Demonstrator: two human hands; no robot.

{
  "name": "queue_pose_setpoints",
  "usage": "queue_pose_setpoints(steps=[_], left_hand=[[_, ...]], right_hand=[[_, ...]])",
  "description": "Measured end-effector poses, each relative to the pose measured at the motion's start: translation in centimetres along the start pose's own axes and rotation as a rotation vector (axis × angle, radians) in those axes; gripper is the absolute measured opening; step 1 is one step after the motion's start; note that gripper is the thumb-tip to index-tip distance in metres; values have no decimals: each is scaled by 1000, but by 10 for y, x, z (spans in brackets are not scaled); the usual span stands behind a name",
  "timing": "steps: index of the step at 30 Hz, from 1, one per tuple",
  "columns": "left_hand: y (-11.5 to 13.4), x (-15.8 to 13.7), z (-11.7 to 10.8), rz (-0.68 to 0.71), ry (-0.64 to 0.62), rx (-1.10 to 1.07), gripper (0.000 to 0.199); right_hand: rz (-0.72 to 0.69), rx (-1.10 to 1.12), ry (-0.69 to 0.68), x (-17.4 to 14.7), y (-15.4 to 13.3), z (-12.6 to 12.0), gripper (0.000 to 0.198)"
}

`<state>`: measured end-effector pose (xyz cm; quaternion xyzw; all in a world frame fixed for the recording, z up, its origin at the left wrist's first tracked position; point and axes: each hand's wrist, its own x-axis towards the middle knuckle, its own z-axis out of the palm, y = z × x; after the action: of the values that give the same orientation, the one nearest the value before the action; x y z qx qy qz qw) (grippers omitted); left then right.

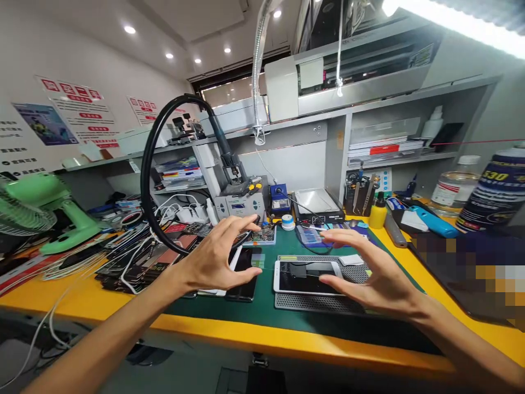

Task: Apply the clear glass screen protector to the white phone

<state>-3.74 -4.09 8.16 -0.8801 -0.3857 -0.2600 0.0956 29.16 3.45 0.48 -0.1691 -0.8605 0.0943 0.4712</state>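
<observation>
My left hand (221,254) hovers over the left part of the green mat (262,323), its thumb and fingers spread apart with nothing seen in its grasp. Below it lies a dark phone (245,284), partly covered by the hand. A smartphone with a white frame and black screen (305,277) rests on a grey perforated pad (301,302). Over that phone's right end is my right hand (371,273), thumb and fingers apart in a C shape. Whether its thumb touches the screen I cannot tell. A faint thin line seems to run between the two thumbs.
A hot-air rework station (241,202) with a black hose (147,164) stands behind. Stacked phone parts (135,262) and a green fan (57,213) are at left. A yellow bottle (378,212), a spray can (492,191) and a clear bottle (453,186) stand at right.
</observation>
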Motion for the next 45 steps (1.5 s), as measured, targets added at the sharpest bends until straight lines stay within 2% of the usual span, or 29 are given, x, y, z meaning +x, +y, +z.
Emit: queue_pose_setpoints(steps=[6,10,14,23,31,33,37,41,45], left_hand=[[10,-11,-6,67,106,-103,78],[15,-14,-7,146,144,-72,64],[17,-19,-7,151,143,-41,51],[22,-23,-7,118,191,-141,48],[22,-25,-8,123,177,-128,50],[25,-28,-7,-7,173,-260,54],[34,-27,-6,-489,150,-733,72],[38,-21,-5,-829,202,-1211,53],[38,-18,-1,-964,269,-1343,34]], right_hand=[[47,106,-11,0,-7,2,60],[63,176,-17,-1,-6,1,58],[67,203,-23,-2,-7,1,57],[77,211,-31,0,-10,1,52],[59,201,-36,1,-13,-1,48],[46,195,-28,1,-13,-1,48],[7,144,24,0,-13,1,51],[-27,86,41,0,-13,3,56],[-18,76,26,-1,-14,3,57]])
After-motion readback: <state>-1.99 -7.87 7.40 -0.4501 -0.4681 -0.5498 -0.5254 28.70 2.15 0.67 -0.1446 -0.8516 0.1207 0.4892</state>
